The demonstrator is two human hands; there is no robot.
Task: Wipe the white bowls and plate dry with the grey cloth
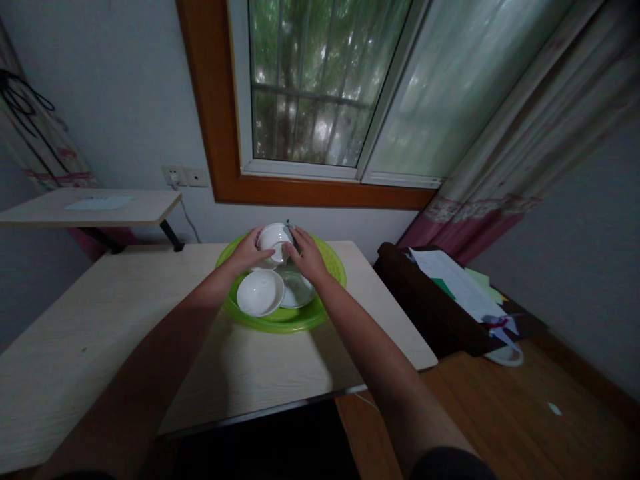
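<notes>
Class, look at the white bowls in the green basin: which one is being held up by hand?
The far bowl, tilted, gripped by the left hand with the right hand against it. The two near bowls lie flat in the green basin.

The room is dim. What light there is comes through the barred glass window far ahead, soft and greenish. The white ceramic bowl gripped between my left hand and right hand is the brightest thing near me. My forearms look dark and cast faint shadows on the pale wooden table. The walls and the pink-bordered curtain stretch and bend at the edges, and everything is slightly soft and grainy.
</notes>
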